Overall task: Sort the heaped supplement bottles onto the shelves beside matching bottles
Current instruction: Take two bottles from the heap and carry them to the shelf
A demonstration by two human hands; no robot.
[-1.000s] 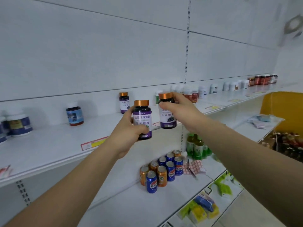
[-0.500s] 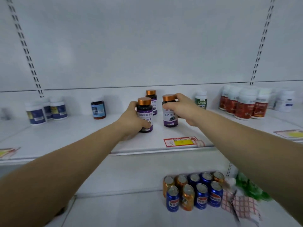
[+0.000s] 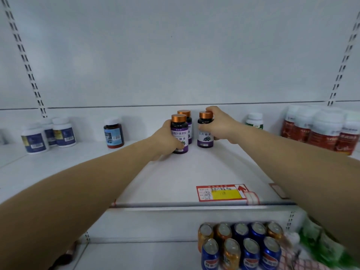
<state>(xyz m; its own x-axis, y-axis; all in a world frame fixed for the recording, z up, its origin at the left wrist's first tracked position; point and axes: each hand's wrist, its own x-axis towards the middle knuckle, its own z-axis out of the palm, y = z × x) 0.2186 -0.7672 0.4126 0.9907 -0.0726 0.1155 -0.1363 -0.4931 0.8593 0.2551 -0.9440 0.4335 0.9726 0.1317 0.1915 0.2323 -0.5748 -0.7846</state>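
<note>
Two dark bottles with copper caps and purple labels stand on the white shelf (image 3: 175,172) near its back. My left hand (image 3: 165,140) grips the left purple bottle (image 3: 180,136) from its left side. My right hand (image 3: 222,126) grips the right purple bottle (image 3: 204,136) from its right side, fingers over the cap. A third matching bottle (image 3: 187,121) stands just behind the left one, partly hidden by it.
Blue-labelled white bottles (image 3: 48,135) stand at the far left, a brown bottle with a blue label (image 3: 114,133) beside them. A green-labelled bottle (image 3: 254,120) and red-labelled white bottles (image 3: 319,131) stand right. A red-yellow price tag (image 3: 222,192) marks the shelf edge. Drink cans (image 3: 239,246) fill the shelf below.
Both hands carried their bottles from mid-air down onto the shelf and pushed them back beside the matching bottle. The view turned to face the shelf.
</note>
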